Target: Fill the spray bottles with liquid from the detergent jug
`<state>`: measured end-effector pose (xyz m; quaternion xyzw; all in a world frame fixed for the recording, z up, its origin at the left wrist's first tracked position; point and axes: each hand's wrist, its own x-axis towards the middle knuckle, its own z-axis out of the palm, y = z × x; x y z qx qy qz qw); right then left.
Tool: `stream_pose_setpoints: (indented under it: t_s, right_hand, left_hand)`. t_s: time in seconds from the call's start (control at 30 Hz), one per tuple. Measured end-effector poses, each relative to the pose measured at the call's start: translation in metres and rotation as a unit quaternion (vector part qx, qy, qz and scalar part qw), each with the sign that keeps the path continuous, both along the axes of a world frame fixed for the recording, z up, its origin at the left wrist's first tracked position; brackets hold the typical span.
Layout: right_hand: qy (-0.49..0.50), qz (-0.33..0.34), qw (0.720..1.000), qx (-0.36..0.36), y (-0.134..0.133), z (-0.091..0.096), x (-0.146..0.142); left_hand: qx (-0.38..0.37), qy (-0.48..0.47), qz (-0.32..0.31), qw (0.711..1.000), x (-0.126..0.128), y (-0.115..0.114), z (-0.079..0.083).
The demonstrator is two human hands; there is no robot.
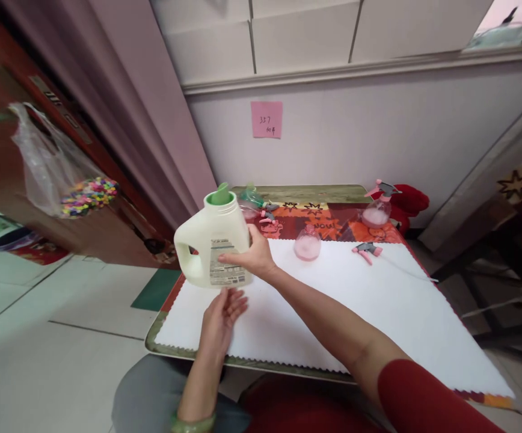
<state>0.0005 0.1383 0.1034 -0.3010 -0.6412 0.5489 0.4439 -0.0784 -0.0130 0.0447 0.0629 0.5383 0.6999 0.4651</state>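
A cream detergent jug (200, 234) with a green pouring spout and no cap is held up over the left side of the table. My right hand (254, 255) grips it by its right side, thumb across the printed label. Just below the jug's base, my left hand (224, 313) is palm up with its fingers loosely spread, holding nothing. To the right, a small clear spray bottle (307, 245) without its head stands on the white mat, pink liquid inside. Its pink and grey trigger head (367, 251) lies farther right, its thin tube pointing right.
The white mat (333, 319) covers most of the table. At the back right stands a complete spray bottle (377, 210) with pink liquid; more bottles stand partly hidden behind the jug. A pink note (267, 119) is on the wall. A plastic bag (49, 162) hangs at the left.
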Motion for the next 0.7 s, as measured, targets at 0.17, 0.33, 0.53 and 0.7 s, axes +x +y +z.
stream_pose_setpoints:
  t_s: [0.17, 0.33, 0.53, 0.7]
  right_hand:
    - [-0.114, 0.035, 0.991, 0.052, 0.004, -0.013, -0.012]
    - [-0.102, 0.060, 0.976, 0.181, 0.004, -0.012, 0.023]
    - [-0.348, -0.176, 0.898, 0.204, 0.060, -0.015, 0.185]
    - [-0.531, -0.247, 0.807, 0.076, 0.116, -0.031, 0.317]
  left_hand:
    - [-0.050, 0.093, -0.124, 0.987, -0.002, -0.019, -0.003]
    - [-0.074, 0.170, -0.164, 0.969, 0.003, -0.006, 0.009]
    - [-0.070, 0.227, -0.235, 0.943, 0.029, 0.016, 0.011]
    - [-0.055, 0.241, -0.268, 0.931, 0.052, 0.046, 0.010]
